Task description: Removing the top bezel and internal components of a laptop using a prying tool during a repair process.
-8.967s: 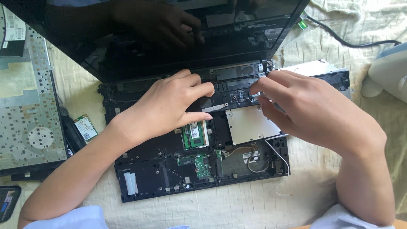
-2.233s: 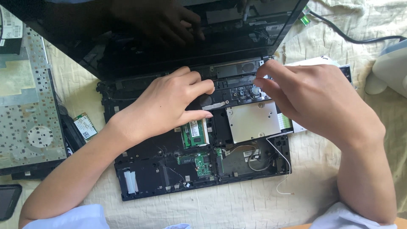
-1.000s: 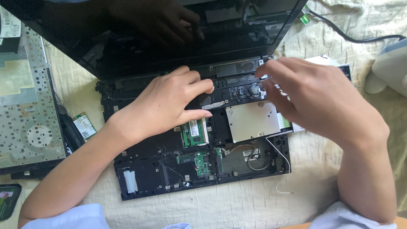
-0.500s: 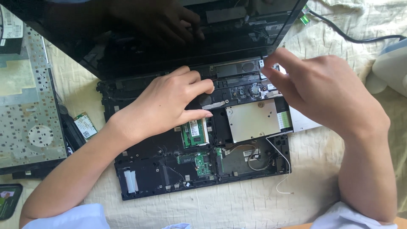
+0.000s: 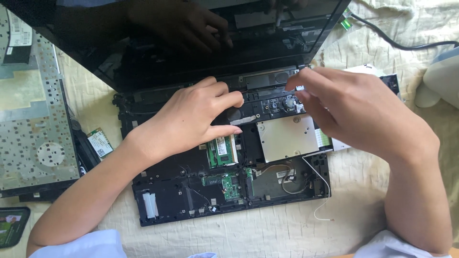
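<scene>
An opened black laptop base (image 5: 181,196) lies on a pale cloth, its dark screen (image 5: 143,43) tilted back. My left hand (image 5: 191,119) rests flat on the base with its fingers spread, the tips beside a green memory module (image 5: 222,152). My right hand (image 5: 363,114) hovers over the base's back right corner, above a silver drive plate (image 5: 287,137). Its thumb and forefinger are pinched together near the right hinge, and a small pale part (image 5: 300,87) shows between them, too small to identify.
A removed keyboard panel (image 5: 33,134) lies face down at the left, with a small green card (image 5: 100,142) beside it. A phone (image 5: 10,227) sits at the bottom left. A thin white wire (image 5: 322,191) trails off the base. A black cable (image 5: 397,43) crosses the top right.
My right hand has risen and shifted right from the hinge area, its fingertips staying pinched. My left hand has stayed on the base.
</scene>
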